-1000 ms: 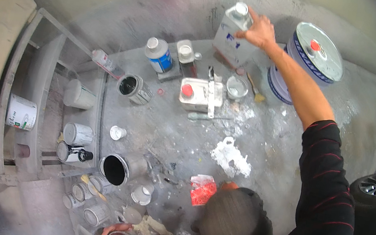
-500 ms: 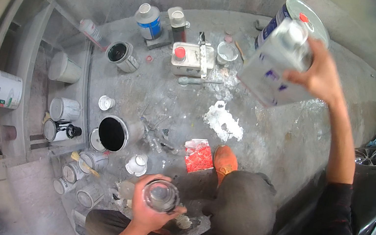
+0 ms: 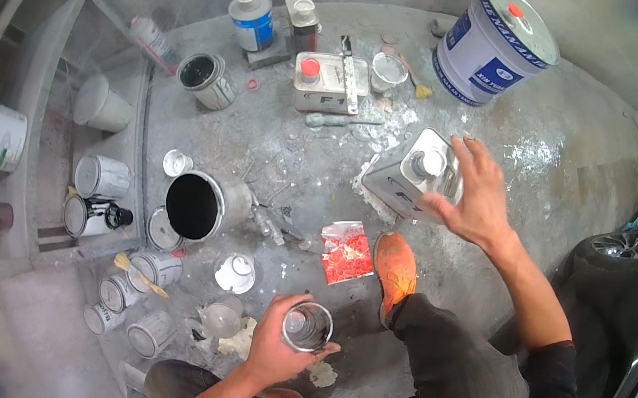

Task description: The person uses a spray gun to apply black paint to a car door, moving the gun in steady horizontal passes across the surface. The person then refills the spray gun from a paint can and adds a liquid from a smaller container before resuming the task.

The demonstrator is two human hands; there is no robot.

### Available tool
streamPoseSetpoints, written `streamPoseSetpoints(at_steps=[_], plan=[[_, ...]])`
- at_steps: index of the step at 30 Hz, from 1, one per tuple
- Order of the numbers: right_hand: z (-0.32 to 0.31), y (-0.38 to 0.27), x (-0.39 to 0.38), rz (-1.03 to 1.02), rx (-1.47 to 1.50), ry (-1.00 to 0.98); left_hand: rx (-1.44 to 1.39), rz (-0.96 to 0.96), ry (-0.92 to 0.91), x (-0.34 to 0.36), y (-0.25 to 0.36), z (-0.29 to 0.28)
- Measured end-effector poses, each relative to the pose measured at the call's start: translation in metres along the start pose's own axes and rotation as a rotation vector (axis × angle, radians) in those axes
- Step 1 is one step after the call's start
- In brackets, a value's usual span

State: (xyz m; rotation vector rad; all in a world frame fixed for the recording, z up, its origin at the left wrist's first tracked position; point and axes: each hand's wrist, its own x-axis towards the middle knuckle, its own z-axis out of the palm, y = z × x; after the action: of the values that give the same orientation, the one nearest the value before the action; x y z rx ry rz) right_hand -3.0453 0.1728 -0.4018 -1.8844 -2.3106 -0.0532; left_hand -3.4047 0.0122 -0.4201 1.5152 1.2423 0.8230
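Observation:
My left hand [image 3: 279,346] is wrapped round a clear plastic cup [image 3: 307,328], held upright low in the middle. A little dark or clear content shows at its bottom, but I cannot tell what. A rectangular metal can [image 3: 399,185] with a white cap [image 3: 429,163] stands on the floor, over part of a white spill [image 3: 364,180]. At the can's right end is my right hand [image 3: 476,193], fingers stretched and thumb apart, the thumb by its front edge. A red and white packet [image 3: 347,254] lies left of my orange shoe [image 3: 395,271].
An open tin of black paint [image 3: 193,206] stands left of centre. Another rectangular can [image 3: 330,83] bears a stained strip. A large drum [image 3: 492,47] is at the far right, a wheel [image 3: 631,247] at the right edge. Shelves [image 3: 55,113] with tins line the left.
My right hand has lowered the metal can from the air onto the floor, and its fingers have spread. My left hand has moved slightly right with the cup.

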Motion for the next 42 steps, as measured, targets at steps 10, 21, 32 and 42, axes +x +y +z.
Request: streamPoseSetpoints(at_steps=[10, 21, 32, 42], plan=[[0.001, -0.028, 0.036, 0.046, -0.003, -0.105, -0.068, 0.077, -0.04, 0.002, 0.0, -0.003], [0.002, 0.0, 0.015, 0.114, 0.295, -0.027, -0.068, 0.089, -0.097, -0.004, -0.006, -0.009], [0.102, -0.137, -0.097, -0.072, 0.942, -0.599, -0.143, 0.165, -0.163, -0.018, 0.003, -0.012], [0.21, -0.155, -0.114, -0.261, 0.832, -0.518, -0.033, 0.129, -0.141, -0.023, -0.006, -0.007]])
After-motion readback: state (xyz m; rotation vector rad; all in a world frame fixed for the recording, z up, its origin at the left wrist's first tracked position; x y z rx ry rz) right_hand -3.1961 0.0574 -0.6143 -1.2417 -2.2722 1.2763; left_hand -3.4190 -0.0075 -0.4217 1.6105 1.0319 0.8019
